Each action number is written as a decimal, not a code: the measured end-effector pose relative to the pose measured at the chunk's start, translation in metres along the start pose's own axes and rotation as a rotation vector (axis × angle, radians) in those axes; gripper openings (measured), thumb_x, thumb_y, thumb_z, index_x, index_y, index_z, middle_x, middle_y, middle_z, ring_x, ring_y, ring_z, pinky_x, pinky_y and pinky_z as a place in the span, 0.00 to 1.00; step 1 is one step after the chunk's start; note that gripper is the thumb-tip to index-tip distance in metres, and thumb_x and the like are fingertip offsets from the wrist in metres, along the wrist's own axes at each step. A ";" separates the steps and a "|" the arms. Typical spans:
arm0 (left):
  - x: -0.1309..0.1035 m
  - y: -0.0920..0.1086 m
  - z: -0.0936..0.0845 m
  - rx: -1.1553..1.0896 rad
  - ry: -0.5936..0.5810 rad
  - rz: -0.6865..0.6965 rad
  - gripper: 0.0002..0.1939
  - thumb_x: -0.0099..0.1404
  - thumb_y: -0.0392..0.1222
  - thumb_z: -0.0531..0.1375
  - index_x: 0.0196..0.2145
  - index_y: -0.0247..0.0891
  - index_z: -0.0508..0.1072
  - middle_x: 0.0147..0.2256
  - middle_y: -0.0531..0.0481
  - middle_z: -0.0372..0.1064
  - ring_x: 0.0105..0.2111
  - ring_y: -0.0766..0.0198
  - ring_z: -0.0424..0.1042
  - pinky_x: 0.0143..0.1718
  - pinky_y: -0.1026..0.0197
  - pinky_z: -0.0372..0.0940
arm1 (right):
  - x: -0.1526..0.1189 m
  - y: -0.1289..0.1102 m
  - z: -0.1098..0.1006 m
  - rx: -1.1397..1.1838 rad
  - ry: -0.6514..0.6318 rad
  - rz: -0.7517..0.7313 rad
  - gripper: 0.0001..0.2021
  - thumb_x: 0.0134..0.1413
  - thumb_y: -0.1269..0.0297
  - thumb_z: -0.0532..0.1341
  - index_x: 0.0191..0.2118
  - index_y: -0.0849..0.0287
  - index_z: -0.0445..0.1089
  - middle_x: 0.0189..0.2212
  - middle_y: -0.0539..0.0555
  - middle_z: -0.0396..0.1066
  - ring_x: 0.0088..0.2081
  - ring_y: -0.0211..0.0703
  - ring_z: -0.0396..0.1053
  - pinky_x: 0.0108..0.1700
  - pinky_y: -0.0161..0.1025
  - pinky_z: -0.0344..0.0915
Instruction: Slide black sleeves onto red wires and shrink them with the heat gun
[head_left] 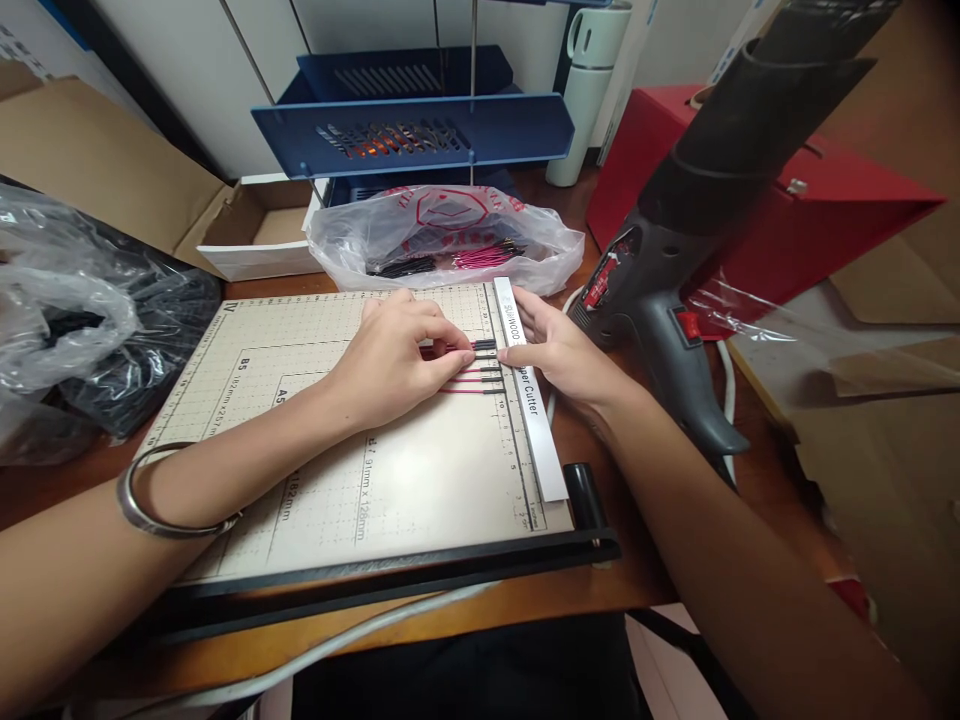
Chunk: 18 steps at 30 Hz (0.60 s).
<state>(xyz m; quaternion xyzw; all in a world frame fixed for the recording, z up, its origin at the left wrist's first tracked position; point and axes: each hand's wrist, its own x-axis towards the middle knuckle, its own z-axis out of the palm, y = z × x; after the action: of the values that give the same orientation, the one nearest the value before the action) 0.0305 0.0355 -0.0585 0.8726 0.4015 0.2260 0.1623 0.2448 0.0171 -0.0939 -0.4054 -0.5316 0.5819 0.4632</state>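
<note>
A paper cutter (450, 500) with a printed grid board and a silver edge bar (541, 440) lies on the desk. Several thin red wires (466, 391) with black tubing ends (491, 379) are laid side by side on it, their ends by the bar. My left hand (405, 350) rests on the board, thumb and forefinger pinched on red wires near their black ends. My right hand (559, 350) grips the cutter's edge at the bar, its thumb on top by the wire ends and its other fingers on the outer side, partly hidden.
Behind the cutter lies a clear plastic bag (450, 225) of red and black wires. A heat gun (660, 260) stands at the right before a red box (765, 240). A blue rack (412, 135), a flask (585, 100), an open carton (255, 235) and plastic-wrapped bundles (150, 330) surround the board.
</note>
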 end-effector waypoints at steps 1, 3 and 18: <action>0.000 0.000 0.000 0.000 0.000 -0.001 0.09 0.67 0.44 0.65 0.33 0.42 0.85 0.32 0.49 0.79 0.36 0.57 0.68 0.43 0.50 0.56 | 0.000 0.000 0.000 0.014 0.001 -0.002 0.35 0.40 0.72 0.67 0.59 0.53 0.68 0.60 0.54 0.75 0.63 0.58 0.71 0.70 0.56 0.63; 0.000 0.000 0.000 0.005 0.000 -0.004 0.09 0.67 0.44 0.66 0.33 0.42 0.85 0.32 0.49 0.79 0.36 0.57 0.68 0.44 0.50 0.56 | 0.001 0.001 0.000 0.016 0.001 0.001 0.36 0.40 0.72 0.67 0.59 0.53 0.68 0.60 0.54 0.76 0.63 0.58 0.71 0.70 0.56 0.63; 0.002 0.002 0.000 0.032 -0.040 -0.031 0.09 0.68 0.45 0.65 0.33 0.42 0.85 0.32 0.48 0.78 0.39 0.55 0.69 0.46 0.50 0.56 | 0.007 0.005 0.002 0.059 0.016 -0.008 0.31 0.38 0.71 0.63 0.54 0.54 0.70 0.53 0.51 0.78 0.57 0.58 0.72 0.65 0.54 0.64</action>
<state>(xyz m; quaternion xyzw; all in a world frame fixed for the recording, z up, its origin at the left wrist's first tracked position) 0.0330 0.0359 -0.0574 0.8731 0.4153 0.1993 0.1597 0.2410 0.0231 -0.0987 -0.3940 -0.5120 0.5923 0.4815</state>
